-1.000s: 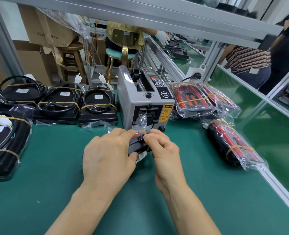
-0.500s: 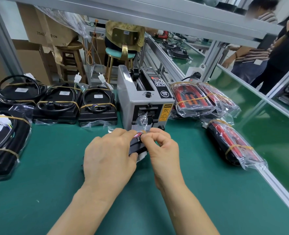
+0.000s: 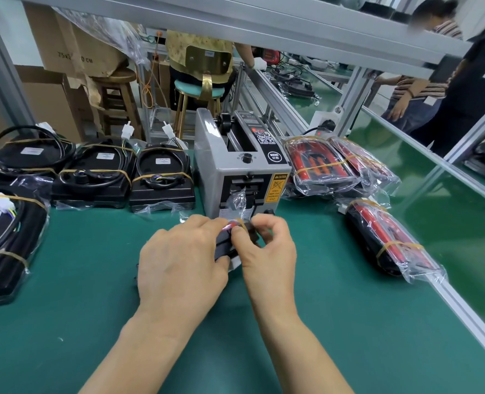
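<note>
A black bagged part [image 3: 224, 245] with a red stripe lies on the green mat [image 3: 93, 294] right in front of the grey tape dispenser [image 3: 241, 169]. My left hand [image 3: 181, 265] covers the part and grips its left side. My right hand [image 3: 266, 251] pinches a yellowish rubber band [image 3: 242, 223] at the part's top edge. Most of the part is hidden under both hands. A piece of clear film [image 3: 239, 199] sticks out of the dispenser's mouth just above my fingers.
Black bagged units [image 3: 93, 180] with coiled cables and rubber bands line the left side. Red and black bagged parts [image 3: 323, 166] lie to the right, one [image 3: 389, 240] near the aluminium rail [image 3: 463, 317]. People stand and sit beyond the bench.
My right hand's fingers have curled further over the top of the part at the rubber band. My left hand has stayed put. People in the background have shifted.
</note>
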The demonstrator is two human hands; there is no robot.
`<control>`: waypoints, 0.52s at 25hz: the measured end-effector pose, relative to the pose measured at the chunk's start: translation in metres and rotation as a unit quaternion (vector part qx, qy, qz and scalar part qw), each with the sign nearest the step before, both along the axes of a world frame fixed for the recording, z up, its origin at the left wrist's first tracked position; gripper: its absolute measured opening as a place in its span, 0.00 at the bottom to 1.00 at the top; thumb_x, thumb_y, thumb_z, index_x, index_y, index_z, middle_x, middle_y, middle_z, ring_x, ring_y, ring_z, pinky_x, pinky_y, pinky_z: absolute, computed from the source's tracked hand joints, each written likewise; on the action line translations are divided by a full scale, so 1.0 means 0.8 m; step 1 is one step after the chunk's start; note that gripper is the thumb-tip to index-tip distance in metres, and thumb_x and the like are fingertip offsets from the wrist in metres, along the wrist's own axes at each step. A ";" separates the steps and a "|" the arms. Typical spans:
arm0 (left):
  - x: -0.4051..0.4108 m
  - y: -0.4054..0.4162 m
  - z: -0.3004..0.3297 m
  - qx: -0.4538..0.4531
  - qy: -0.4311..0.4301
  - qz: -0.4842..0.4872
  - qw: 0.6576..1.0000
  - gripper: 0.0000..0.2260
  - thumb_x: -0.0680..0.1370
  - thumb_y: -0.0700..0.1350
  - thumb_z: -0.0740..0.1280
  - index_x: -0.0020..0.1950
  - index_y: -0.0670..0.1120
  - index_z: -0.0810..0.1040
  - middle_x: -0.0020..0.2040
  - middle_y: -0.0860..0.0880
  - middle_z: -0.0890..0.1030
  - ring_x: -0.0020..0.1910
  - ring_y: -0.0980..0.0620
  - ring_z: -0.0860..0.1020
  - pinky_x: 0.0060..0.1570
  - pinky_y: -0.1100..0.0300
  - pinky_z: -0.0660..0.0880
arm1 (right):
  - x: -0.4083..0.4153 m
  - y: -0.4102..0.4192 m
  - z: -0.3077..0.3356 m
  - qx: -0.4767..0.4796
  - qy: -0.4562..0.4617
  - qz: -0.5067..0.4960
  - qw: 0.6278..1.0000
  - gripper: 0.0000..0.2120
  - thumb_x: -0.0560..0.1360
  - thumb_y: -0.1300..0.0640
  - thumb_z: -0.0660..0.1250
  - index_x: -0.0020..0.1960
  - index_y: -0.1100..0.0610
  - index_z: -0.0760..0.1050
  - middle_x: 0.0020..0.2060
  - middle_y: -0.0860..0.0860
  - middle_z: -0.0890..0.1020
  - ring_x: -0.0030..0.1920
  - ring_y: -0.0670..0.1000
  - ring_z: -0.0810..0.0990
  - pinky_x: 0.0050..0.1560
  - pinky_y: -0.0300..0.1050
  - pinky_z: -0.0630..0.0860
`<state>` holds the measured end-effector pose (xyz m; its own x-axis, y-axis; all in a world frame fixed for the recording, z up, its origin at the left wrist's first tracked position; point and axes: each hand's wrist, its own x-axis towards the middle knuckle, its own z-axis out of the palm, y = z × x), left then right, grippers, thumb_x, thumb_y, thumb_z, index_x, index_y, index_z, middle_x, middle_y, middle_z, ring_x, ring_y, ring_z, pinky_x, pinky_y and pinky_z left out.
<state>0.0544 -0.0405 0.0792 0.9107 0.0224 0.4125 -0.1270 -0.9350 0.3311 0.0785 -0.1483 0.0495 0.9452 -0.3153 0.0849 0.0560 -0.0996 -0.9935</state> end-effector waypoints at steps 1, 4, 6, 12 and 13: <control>0.000 0.000 0.000 -0.007 0.002 0.002 1.000 0.21 0.56 0.43 0.80 0.47 0.54 0.85 0.39 0.54 0.83 0.31 0.46 0.80 0.30 0.61 0.70 | 0.001 -0.001 -0.003 0.022 0.004 -0.001 1.000 0.11 0.70 0.60 0.73 0.49 0.52 0.74 0.49 0.45 0.78 0.47 0.34 0.76 0.46 0.28 0.70; -0.001 -0.001 0.000 -0.010 -0.001 0.004 1.000 0.21 0.56 0.43 0.80 0.47 0.54 0.85 0.39 0.54 0.83 0.30 0.45 0.80 0.29 0.59 0.71 | 0.000 0.001 -0.007 0.105 0.011 0.018 0.994 0.11 0.73 0.62 0.70 0.51 0.52 0.73 0.46 0.45 0.79 0.47 0.41 0.77 0.47 0.33 0.72; 0.000 -0.001 0.000 -0.002 -0.002 0.002 1.000 0.21 0.55 0.43 0.81 0.47 0.53 0.85 0.38 0.54 0.83 0.30 0.46 0.80 0.28 0.60 0.71 | 0.000 0.005 -0.007 0.097 0.013 0.022 0.995 0.11 0.73 0.59 0.71 0.52 0.51 0.73 0.47 0.46 0.79 0.46 0.39 0.77 0.46 0.31 0.72; 0.001 0.005 -0.002 -0.029 0.010 0.006 1.000 0.21 0.59 0.45 0.79 0.51 0.57 0.84 0.43 0.56 0.84 0.33 0.45 0.80 0.32 0.58 0.72 | 0.008 0.008 -0.007 0.096 0.010 0.024 0.995 0.08 0.75 0.59 0.69 0.51 0.50 0.73 0.48 0.46 0.78 0.46 0.40 0.77 0.46 0.31 0.71; 0.000 0.007 -0.002 -0.040 0.004 0.005 0.999 0.21 0.60 0.44 0.79 0.50 0.57 0.83 0.43 0.56 0.84 0.34 0.44 0.80 0.33 0.57 0.73 | 0.005 0.008 -0.008 0.075 0.006 0.049 0.996 0.11 0.73 0.57 0.71 0.53 0.49 0.73 0.51 0.47 0.78 0.48 0.39 0.76 0.49 0.31 0.71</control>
